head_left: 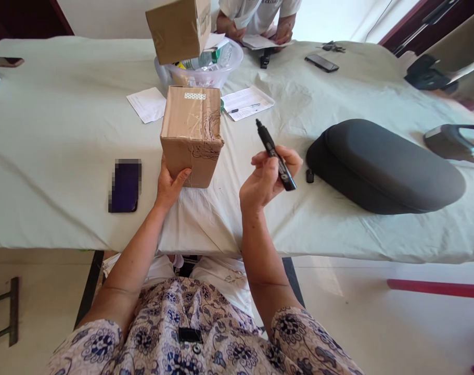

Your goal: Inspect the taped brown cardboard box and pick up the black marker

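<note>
A brown cardboard box (192, 122) stands on the cloth-covered table in front of me, with dark scribbled lines on its right side and a white dotted label near its far top edge. My left hand (171, 182) grips the box's lower left corner, its thumb across the near face. My right hand (270, 174) holds a black marker (274, 153), uncapped, its tip pointing up and away to the left, apart from the box. The marker's small black cap (309, 176) lies on the cloth to the right, beside a large dark grey case (388, 164).
A phone (125, 186) lies left of the box. Behind stand a plastic basin (217, 78) of bottles and another cardboard box (176, 31). Papers (146, 104), a pen (244, 108) and a second phone (321, 63) lie farther back. Across the table a person (260, 21) holds papers.
</note>
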`<move>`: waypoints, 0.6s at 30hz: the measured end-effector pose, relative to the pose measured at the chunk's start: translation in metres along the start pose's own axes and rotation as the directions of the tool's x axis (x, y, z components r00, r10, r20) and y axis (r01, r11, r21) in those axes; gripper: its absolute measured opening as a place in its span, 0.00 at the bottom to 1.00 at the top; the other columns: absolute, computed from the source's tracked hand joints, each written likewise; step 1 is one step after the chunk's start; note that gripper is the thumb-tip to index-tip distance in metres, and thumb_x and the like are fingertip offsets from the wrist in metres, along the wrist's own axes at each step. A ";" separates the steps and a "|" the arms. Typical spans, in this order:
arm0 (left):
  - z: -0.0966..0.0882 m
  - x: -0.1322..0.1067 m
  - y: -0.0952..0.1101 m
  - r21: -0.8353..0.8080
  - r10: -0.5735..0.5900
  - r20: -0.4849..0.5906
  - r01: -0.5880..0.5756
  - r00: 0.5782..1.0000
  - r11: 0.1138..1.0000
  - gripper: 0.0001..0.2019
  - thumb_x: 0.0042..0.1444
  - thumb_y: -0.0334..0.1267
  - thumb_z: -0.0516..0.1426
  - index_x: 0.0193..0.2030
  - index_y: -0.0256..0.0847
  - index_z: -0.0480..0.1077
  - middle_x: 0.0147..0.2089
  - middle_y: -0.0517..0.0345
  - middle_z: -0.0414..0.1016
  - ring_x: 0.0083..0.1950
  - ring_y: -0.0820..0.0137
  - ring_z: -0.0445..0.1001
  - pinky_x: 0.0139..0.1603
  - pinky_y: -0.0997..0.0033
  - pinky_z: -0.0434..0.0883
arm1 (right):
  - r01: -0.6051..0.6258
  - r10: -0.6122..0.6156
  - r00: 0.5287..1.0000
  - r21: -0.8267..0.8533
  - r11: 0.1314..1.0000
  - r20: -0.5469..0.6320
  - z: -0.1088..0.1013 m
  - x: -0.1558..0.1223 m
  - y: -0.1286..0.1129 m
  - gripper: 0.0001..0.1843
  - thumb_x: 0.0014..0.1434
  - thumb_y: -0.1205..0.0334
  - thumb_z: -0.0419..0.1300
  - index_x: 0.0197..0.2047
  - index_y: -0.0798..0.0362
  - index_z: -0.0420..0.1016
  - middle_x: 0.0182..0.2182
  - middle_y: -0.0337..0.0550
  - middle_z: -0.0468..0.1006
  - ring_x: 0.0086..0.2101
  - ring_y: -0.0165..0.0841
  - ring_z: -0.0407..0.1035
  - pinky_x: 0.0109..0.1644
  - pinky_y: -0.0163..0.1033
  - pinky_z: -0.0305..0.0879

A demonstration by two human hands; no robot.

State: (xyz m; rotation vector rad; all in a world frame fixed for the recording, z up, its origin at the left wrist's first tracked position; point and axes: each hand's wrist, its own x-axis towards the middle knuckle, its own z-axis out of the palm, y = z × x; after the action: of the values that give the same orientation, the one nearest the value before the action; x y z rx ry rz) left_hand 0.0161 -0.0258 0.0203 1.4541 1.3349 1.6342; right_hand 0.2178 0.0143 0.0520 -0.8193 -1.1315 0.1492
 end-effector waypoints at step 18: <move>-0.057 -0.011 0.035 0.344 0.146 -0.378 -0.008 0.914 0.939 0.27 0.67 0.58 0.53 0.64 0.42 0.69 0.65 0.43 0.74 0.69 0.56 0.73 0.70 0.54 0.69 | -0.075 0.690 0.642 -0.869 0.490 0.334 -0.015 0.007 0.042 0.23 0.63 0.65 0.54 0.58 0.50 0.81 0.56 0.59 0.76 0.58 0.50 0.67 0.62 0.58 0.60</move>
State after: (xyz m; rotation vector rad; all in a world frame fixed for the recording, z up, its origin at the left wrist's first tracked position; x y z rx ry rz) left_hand -0.0281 -0.0645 0.0532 1.4198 1.8839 1.8989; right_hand 0.2460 0.0397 0.0278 -2.0219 -1.6848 0.3808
